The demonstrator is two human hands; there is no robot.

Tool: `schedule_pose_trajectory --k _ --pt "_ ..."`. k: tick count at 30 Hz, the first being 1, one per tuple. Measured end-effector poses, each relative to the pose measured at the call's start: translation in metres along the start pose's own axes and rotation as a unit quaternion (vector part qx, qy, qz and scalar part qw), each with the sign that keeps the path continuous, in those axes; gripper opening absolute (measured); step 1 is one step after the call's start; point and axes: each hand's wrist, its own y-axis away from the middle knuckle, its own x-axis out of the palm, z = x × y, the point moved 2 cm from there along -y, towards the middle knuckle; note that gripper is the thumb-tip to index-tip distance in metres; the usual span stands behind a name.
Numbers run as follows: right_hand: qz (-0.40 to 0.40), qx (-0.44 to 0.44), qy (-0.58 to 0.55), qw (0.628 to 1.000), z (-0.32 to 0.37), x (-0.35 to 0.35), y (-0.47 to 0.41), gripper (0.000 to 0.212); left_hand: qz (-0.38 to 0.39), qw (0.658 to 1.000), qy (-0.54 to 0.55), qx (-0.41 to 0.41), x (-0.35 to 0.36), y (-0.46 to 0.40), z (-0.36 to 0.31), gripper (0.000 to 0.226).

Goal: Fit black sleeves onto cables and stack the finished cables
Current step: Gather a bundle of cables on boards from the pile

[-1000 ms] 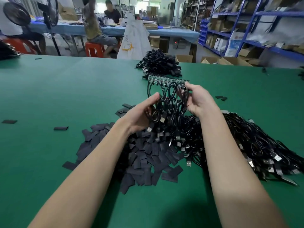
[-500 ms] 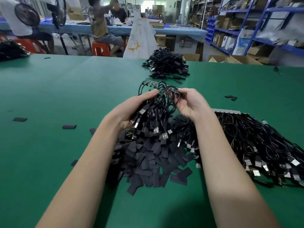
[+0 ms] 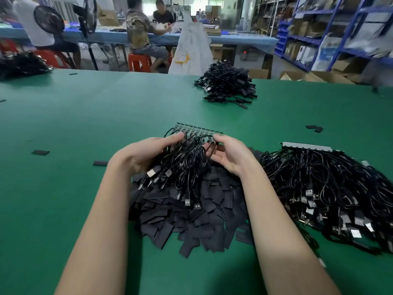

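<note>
Using the pile of black sleeves (image 3: pixel 187 218) as the landmark: left of it the green table (image 3: pixel 85 128) is wide open, just a couple of stray sleeves (image 3: pixel 40 152) lying flat. Right of it, a big heap of cables (image 3: pixel 331 188) blocks that side, nearly touching the pile. Beyond it sits a cable strip (image 3: pixel 198 130), then bare mat up to the far cable stack (image 3: pixel 227 85).

I see black cables (image 3: pixel 187 165) with silver plugs, black sleeves (image 3: pixel 191 220), green table (image 3: pixel 85 116), red stools (image 3: pixel 139 62).
</note>
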Motion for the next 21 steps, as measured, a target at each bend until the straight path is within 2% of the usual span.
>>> schedule_pose_trajectory --k 2,3,7,10,12,14,16,18,21 --pt "0.005 -0.018 0.013 1.000 -0.001 0.000 0.000 0.048 -0.063 0.996 -0.057 0.005 -0.006 -0.001 -0.003 0.098" --pt "0.008 -0.027 0.018 0.999 -0.001 -0.001 0.000 0.053 -0.106 0.991 -0.079 0.015 -0.008 -0.001 -0.005 0.096" --pt "0.014 -0.051 0.033 0.998 -0.001 -0.001 0.001 0.066 -0.322 0.929 -0.162 0.091 -0.012 -0.005 -0.018 0.060" --pt "0.016 -0.057 0.046 0.997 -0.001 -0.001 0.002 0.067 -0.396 0.877 -0.180 0.206 0.002 -0.009 -0.031 0.037" --pt "0.014 -0.059 0.047 0.997 -0.002 0.000 0.002 0.067 -0.381 0.855 -0.217 0.278 0.017 -0.017 -0.044 0.025" --pt "0.016 -0.065 0.044 0.997 -0.003 0.000 -0.001 0.067 -0.338 0.850 -0.263 0.306 0.032 -0.029 -0.058 0.028" --pt "0.018 -0.066 0.039 0.997 -0.004 0.001 -0.001 0.060 -0.290 0.852 -0.322 0.293 0.047 -0.043 -0.067 0.031" --pt "0.026 -0.070 0.054 0.996 -0.005 0.000 -0.003 0.036 -0.254 0.853 -0.383 0.249 0.057 -0.055 -0.070 0.042" --pt "0.037 -0.056 0.065 0.996 -0.006 -0.005 -0.003 0.026 -0.252 0.852 -0.396 0.231 0.061 -0.061 -0.066 0.049"
